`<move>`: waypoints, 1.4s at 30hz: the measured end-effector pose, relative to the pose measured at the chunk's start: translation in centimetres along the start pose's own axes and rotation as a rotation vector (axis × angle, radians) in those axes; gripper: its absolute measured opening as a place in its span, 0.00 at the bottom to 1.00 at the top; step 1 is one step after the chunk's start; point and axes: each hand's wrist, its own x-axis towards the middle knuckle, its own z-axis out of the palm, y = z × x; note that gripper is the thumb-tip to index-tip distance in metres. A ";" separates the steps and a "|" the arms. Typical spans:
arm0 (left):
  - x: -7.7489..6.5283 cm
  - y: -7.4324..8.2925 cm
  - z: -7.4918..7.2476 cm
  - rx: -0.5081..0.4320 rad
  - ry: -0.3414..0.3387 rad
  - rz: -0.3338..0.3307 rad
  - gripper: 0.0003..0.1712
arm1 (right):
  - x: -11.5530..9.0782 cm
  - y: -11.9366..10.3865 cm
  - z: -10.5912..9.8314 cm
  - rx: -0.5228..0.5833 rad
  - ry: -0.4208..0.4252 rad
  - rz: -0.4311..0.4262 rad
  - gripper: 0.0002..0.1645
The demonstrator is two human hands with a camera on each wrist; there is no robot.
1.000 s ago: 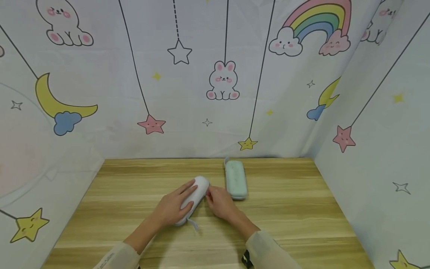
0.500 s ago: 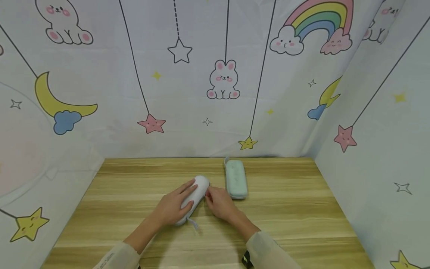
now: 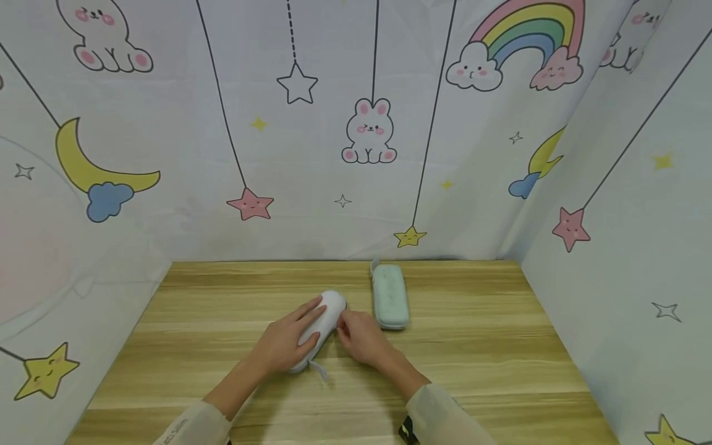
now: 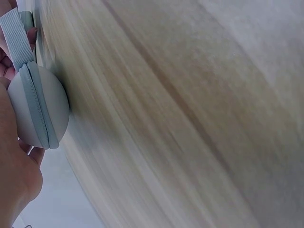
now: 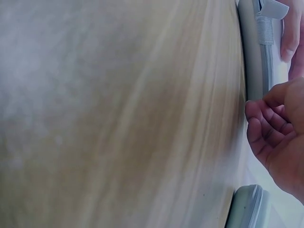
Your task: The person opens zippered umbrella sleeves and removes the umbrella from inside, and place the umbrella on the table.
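A white zip-up hard case [image 3: 332, 303] lies slantwise on the wooden table, a grey strap loop [image 3: 319, 370] at its near end. My left hand [image 3: 286, 343] grips it from above, fingers over the top and thumb along the right side. In the left wrist view, the case's rounded end [image 4: 54, 102] shows a grey-blue zipper seam. My right hand [image 3: 363, 337] is at the case's right edge, thumb and index finger pinched together at the zipper seam in the right wrist view, the other fingers [image 5: 259, 133] curled. The zipper pull is hidden between those fingertips.
A mint-green zip case [image 3: 391, 296] lies just beyond the right hand, with a strap loop at its far end. Cloth walls [image 3: 311, 154] printed with cartoons stand behind and at both sides of the table [image 3: 478, 346].
My right hand has slid slightly toward me and left along the white case's edge. The left hand, the white case and the green case have stayed in place.
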 end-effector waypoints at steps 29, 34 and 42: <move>0.0 -0.1 0.0 -0.015 -0.022 -0.005 0.32 | 0.0 -1.1 -0.2 0.073 -0.132 0.003 0.08; -0.1 -0.1 0.1 -0.009 -0.016 -0.003 0.32 | -0.1 -1.3 -0.1 0.080 -0.136 -0.021 0.08; 0.0 -0.1 0.1 -0.019 -0.027 -0.016 0.32 | -0.2 -1.5 -0.1 0.082 -0.154 -0.033 0.09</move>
